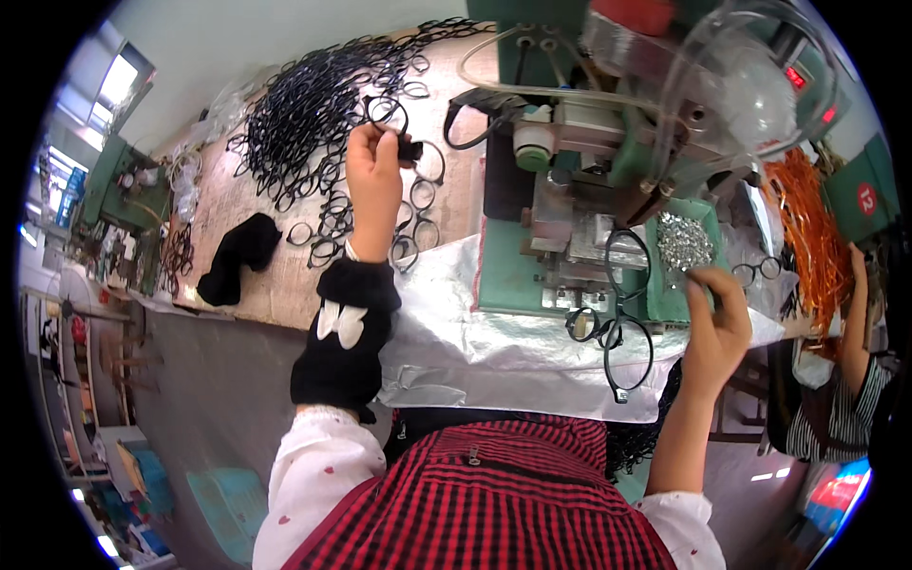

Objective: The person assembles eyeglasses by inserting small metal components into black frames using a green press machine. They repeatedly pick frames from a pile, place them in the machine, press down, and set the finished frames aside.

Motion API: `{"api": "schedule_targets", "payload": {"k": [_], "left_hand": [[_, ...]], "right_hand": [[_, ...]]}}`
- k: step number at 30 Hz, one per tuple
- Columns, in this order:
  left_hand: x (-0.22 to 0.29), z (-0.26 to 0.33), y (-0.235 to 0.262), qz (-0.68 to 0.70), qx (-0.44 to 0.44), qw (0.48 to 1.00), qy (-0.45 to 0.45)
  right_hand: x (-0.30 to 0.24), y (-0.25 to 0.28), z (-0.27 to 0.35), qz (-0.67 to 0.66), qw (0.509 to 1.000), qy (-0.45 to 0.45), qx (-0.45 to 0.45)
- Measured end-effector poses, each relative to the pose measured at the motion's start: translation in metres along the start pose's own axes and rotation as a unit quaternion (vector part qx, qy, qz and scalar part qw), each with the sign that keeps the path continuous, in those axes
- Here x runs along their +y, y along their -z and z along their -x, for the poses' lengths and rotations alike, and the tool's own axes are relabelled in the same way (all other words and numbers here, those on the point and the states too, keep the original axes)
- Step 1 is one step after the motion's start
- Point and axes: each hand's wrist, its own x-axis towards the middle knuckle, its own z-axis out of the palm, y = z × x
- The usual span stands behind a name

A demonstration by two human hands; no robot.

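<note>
- Our left hand (372,176) is raised over the counter (256,285), fingers pressed together, pinching a black eyeglass frame (391,119) at the edge of the big pile of black frames (313,104).
- Our right hand (714,318) is curled beside the green tray of small silver parts (684,242); we cannot tell whether it pinches anything.
- More black frames (617,323) hang at the front of the green machine (589,161), between our hands.
- A black cloth (237,256) lies on the counter, well left.

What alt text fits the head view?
A person's left hand lifts a black eyeglass frame from a pile on the bench, while the right hand hovers beside a green machine and a tray of small silver parts.
</note>
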Motion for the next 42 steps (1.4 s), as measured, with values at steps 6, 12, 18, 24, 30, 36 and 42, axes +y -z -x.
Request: {"api": "schedule_targets", "payload": {"k": [6, 12, 18, 24, 30, 36, 42], "left_hand": [[0.024, 0.059, -0.013, 0.071, -0.019, 0.986, 0.15], [0.033, 0.099, -0.007, 0.069, 0.029, 0.993, 0.091], [0.158, 0.064, -0.075, 0.097, -0.168, 0.954, -0.228], [0.159, 0.064, -0.094, 0.092, -0.171, 0.943, -0.27], [0.117, 0.11, -0.107, -0.117, -0.322, 0.745, -0.572], [0.11, 0.113, -0.106, -0.125, -0.361, 0.732, -0.564], [0.1, 0.126, -0.099, -0.107, -0.328, 0.775, -0.53]], "right_hand": [[-0.014, -0.067, -0.041, -0.2, 0.975, -0.091, -0.017], [-0.015, -0.07, -0.029, -0.251, 0.962, -0.108, 0.003], [-0.032, -0.07, -0.036, -0.369, 0.917, -0.153, -0.015], [-0.06, -0.053, -0.027, -0.365, 0.912, -0.184, -0.037], [0.011, -0.013, -0.04, -0.094, 0.99, -0.057, 0.083], [0.09, 0.028, 0.002, 0.044, 0.988, -0.119, 0.089], [0.083, -0.007, -0.018, 0.397, 0.917, 0.03, -0.018]]}}
